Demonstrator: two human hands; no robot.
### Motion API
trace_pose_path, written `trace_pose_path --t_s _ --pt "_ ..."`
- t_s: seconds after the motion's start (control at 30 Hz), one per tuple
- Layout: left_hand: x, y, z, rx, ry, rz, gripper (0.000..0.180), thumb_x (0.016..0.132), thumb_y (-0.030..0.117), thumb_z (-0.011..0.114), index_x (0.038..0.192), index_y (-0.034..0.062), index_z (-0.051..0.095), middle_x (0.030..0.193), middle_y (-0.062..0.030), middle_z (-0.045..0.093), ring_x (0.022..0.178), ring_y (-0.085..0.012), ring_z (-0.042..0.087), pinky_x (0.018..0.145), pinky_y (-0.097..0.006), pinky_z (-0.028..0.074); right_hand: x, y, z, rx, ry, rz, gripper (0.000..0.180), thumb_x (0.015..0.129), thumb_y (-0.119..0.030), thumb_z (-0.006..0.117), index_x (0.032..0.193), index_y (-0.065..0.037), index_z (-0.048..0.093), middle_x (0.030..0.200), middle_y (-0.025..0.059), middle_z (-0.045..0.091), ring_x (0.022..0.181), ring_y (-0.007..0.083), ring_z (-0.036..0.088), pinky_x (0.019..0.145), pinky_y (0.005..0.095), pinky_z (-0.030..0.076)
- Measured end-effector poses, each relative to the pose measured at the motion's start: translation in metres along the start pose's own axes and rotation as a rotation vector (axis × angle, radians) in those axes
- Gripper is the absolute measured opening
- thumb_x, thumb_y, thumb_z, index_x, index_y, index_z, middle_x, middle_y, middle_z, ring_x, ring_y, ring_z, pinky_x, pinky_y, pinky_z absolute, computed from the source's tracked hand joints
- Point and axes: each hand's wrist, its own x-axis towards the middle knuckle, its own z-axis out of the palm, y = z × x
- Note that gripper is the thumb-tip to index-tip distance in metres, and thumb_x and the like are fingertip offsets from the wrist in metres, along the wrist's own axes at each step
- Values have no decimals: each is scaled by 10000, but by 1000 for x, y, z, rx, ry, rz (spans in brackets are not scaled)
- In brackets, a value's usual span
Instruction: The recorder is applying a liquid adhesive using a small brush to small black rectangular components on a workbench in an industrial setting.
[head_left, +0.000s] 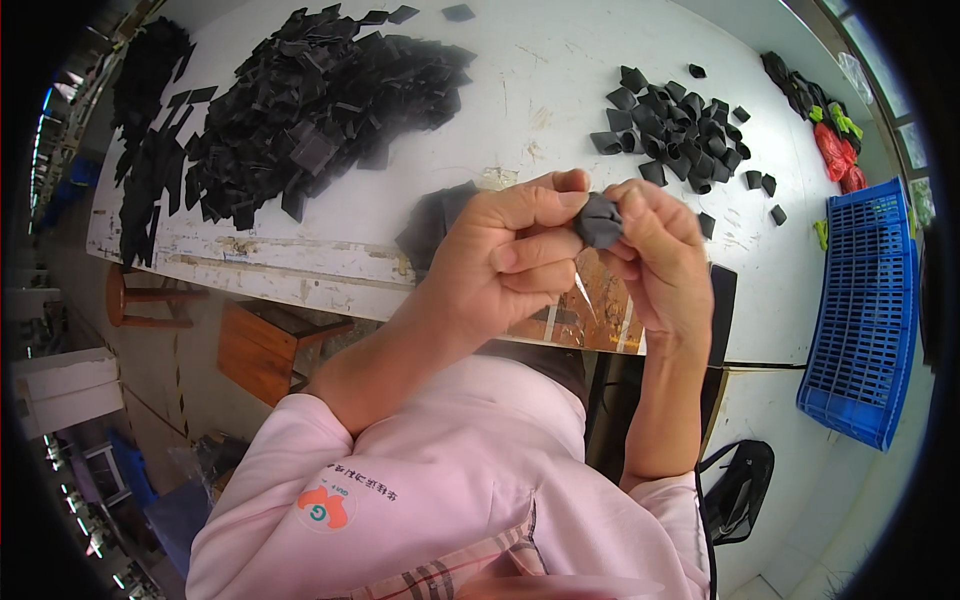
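Note:
Between my two hands, above the table's near edge, is a small black fabric piece (600,221), bunched into a rounded shape. My left hand (525,235) pinches its left side between thumb and forefinger, the other fingers curled in. On the other side my right hand (660,235) grips it with thumb and fingertips. A larger dark fabric piece (432,226) lies on the table, partly hidden behind my left hand. Beyond my right hand is a scattered group of small black folded pieces (690,130), several of them curled open like short tubes.
A big heap of flat black pieces (320,110) covers the table's left part, with long black strips (150,150) at its far left. To the right stands a blue plastic crate (860,310), tilted. Red and green bundles (835,150) lie behind it. Wooden stools (265,350) stand below the left edge.

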Motion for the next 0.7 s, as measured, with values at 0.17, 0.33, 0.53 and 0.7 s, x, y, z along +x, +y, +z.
trace_pose_path --t_s 0.17,0.33,0.53,0.7 --pt "-9 -7 -7 445 188 148 100 824 13 499 923 26 499 659 11 484 368 -6 309 331 -160 226 -1 13 -8 -17 -28 2 264 853 -248 538 669 -61 504 561 -58 374 480 22 280 421 166 225" --pt "0 -12 -1 784 251 378 115 810 8 526 923 7 504 709 -22 522 407 -8 344 357 -148 255 3 10 -7 -134 29 -43 274 856 -243 534 660 -53 509 563 -61 378 480 21 290 416 169 230" --pt "3 -7 -19 138 47 105 151 808 7 505 956 7 480 723 -41 537 414 -15 348 358 -162 263 8 7 -4 -119 -17 -23 267 851 -254 541 673 -56 521 571 -45 420 502 34 331 453 170 268" --pt "0 -16 -15 692 172 363 164 803 14 521 964 5 493 747 -61 552 456 -33 404 404 -164 318 3 18 -15 30 -82 -5 269 855 -262 534 691 -49 527 592 -35 445 513 41 345 458 185 281"
